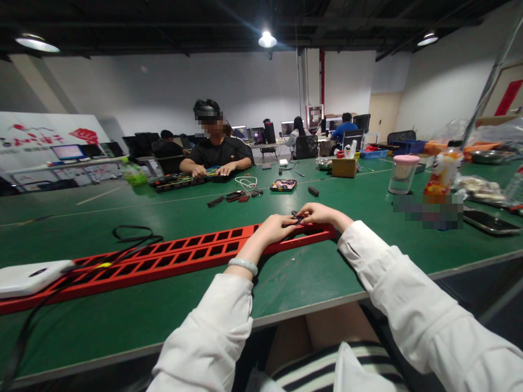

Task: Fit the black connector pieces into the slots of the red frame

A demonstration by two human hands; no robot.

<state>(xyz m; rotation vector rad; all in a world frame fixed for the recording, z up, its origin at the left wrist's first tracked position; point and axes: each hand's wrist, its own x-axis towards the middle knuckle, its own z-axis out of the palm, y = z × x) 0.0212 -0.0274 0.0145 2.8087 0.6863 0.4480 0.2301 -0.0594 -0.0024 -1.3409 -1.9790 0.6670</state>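
Observation:
A long red slotted frame (183, 270) lies across the green table in front of me, with two rows of dark rectangular openings. Over its right end, my left hand (278, 227) and my right hand (317, 213) meet, fingers closed around a small black part (296, 216). My fingers cover most of that part, so its exact kind does not show. On the frame's left end rests a white box-shaped device (32, 276) with a black cable (131, 247) running over the slots. A bracelet circles my left wrist.
Across the table (302, 272) a co-worker (220, 152) handles a board with coloured wires. Dark loose pieces (232, 197), a white cable and a patterned tray (283, 185) lie between us. To the right stand a pink-lidded cup (403, 175), a drink bottle (443, 171) and a phone (490, 220).

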